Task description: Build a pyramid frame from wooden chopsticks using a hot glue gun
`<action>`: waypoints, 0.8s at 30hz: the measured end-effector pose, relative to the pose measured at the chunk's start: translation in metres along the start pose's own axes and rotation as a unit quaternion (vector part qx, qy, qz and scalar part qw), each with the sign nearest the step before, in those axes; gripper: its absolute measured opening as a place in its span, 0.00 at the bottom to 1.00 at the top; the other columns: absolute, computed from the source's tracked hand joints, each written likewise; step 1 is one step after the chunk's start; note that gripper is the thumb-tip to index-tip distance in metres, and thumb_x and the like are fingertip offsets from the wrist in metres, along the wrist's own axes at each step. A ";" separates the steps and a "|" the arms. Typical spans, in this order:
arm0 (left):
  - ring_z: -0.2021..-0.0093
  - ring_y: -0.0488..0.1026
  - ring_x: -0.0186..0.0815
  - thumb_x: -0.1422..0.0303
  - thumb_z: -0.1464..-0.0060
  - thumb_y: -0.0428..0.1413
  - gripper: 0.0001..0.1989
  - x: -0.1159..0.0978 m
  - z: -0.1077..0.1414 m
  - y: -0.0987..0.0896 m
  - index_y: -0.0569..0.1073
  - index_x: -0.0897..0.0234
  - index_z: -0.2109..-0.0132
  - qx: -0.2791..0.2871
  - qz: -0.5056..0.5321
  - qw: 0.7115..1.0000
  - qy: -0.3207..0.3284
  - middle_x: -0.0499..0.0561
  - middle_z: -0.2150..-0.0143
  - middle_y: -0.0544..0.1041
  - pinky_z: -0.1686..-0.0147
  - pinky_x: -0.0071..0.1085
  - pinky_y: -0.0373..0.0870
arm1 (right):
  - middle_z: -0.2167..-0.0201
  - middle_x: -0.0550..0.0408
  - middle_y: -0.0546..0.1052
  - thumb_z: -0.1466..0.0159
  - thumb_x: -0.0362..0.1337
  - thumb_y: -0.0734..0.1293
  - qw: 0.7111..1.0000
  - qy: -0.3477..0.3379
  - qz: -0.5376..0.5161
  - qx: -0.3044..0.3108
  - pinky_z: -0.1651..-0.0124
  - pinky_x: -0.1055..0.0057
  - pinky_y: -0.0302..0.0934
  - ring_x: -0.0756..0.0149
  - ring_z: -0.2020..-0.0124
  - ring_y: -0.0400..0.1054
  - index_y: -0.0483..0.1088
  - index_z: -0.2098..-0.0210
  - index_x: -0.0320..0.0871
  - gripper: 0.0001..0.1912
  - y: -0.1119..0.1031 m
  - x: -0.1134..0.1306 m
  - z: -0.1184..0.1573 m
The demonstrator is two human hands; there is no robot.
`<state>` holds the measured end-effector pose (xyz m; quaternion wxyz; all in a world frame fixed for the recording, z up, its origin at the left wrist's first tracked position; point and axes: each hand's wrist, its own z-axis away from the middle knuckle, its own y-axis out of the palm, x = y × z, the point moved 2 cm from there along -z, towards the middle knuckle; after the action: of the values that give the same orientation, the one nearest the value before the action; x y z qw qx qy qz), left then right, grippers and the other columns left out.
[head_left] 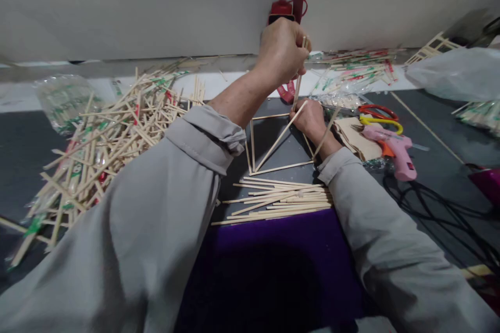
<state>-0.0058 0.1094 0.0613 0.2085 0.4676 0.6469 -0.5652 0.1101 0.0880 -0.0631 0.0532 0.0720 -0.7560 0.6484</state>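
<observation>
I see left hand (284, 51) up high, closed on near-upright sticks (298, 84) close to tops. Right hand (311, 118) lower, at their foot, by far right corner of stick frame (281, 167); can't tell its grip, fingers partly hidden. Frame sits on table (441, 114), below left hand. Loose sticks (289, 200) just on frame's near side.
</observation>
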 end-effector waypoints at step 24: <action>0.59 0.83 0.42 0.80 0.48 0.54 0.11 -0.001 0.000 0.000 0.76 0.62 0.69 0.000 -0.011 1.000 0.013 0.51 0.71 0.79 0.61 0.33 0.79 | 0.52 0.33 0.84 0.31 0.34 0.63 1.000 -0.003 -0.003 -0.009 0.51 0.59 0.69 0.40 0.49 0.79 0.84 0.51 0.33 0.19 0.002 -0.002 -0.001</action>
<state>-0.0053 0.1085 0.0623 0.1938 0.4678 0.6549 -0.5610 0.1113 0.0898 -0.0652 0.0534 0.0757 -0.7616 0.6414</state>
